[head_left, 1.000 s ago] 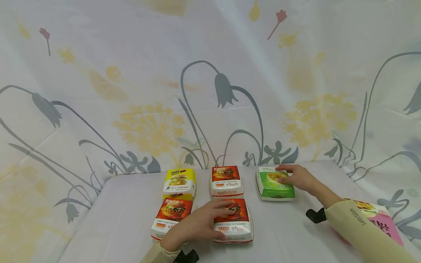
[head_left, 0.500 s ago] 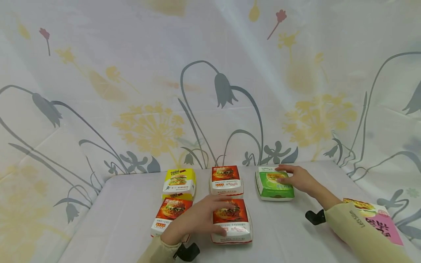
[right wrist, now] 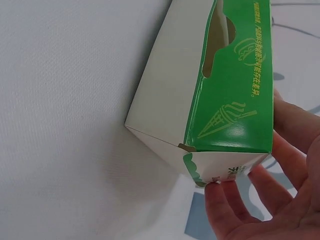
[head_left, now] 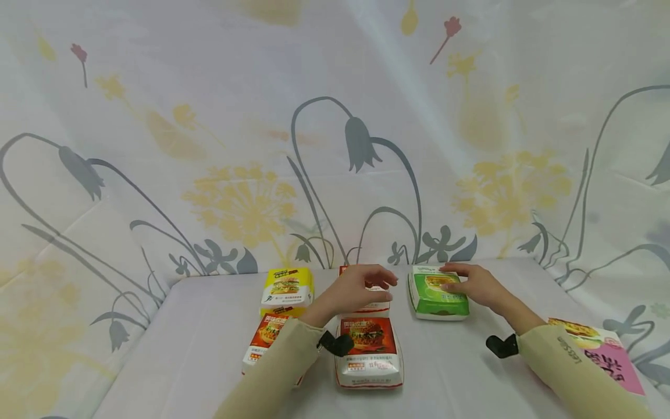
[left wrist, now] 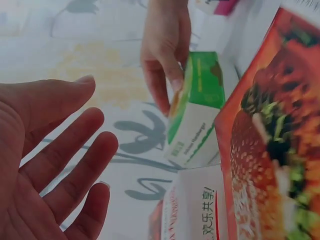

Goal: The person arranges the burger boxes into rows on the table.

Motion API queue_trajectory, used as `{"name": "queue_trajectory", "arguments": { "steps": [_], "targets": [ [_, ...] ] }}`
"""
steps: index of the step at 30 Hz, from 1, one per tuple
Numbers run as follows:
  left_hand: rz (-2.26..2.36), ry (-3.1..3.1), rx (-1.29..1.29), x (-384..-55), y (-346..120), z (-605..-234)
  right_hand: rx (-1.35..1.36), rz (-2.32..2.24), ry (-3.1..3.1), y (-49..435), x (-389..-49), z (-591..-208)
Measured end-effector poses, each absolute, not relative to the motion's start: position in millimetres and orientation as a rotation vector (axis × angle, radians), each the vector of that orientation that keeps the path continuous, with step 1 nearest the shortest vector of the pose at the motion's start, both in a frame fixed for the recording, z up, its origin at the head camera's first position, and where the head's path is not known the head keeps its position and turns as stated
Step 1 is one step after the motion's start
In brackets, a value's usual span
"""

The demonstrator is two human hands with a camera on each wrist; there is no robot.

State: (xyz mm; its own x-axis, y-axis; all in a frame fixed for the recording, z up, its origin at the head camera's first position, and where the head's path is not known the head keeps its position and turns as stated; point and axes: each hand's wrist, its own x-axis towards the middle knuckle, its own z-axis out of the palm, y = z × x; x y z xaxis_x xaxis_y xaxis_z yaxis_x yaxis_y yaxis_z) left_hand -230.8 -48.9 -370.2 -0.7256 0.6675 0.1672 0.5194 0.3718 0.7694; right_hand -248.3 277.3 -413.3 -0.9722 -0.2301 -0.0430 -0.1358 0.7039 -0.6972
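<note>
My left hand is raised in front of the back red-and-white burger box, partly covering it in the head view. Its fingers are loosely bent and hold nothing; in the left wrist view the hand has air between thumb and fingers. My right hand holds the right side of the green burger box, thumb over the top. In the right wrist view, fingertips press the end of that green box. A front red burger box lies below my left wrist.
A yellow burger box stands back left. Another red burger box sits before it, partly behind my left sleeve. A pink burger box lies at the right, partly behind my right sleeve. A flower-patterned cloth hangs behind the white table.
My left hand has let go of the front red box and moved up and forward to the back one. The front box has shifted only slightly. My right hand has stayed on the green box.
</note>
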Motion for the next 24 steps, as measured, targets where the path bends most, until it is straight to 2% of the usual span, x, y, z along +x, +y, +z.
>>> {"name": "queue_trajectory", "arguments": {
  "steps": [10, 24],
  "targets": [
    [1.306, 2.340, 0.929, -261.6, -8.8, -383.8, -0.282, -1.173, 2.764, 275.8, -247.1, -413.4],
    [1.135, 2.406, 0.892, -275.7, 35.0, -396.8, -0.278, -1.193, 2.793, 275.8, -250.7, -420.1]
  ]
}}
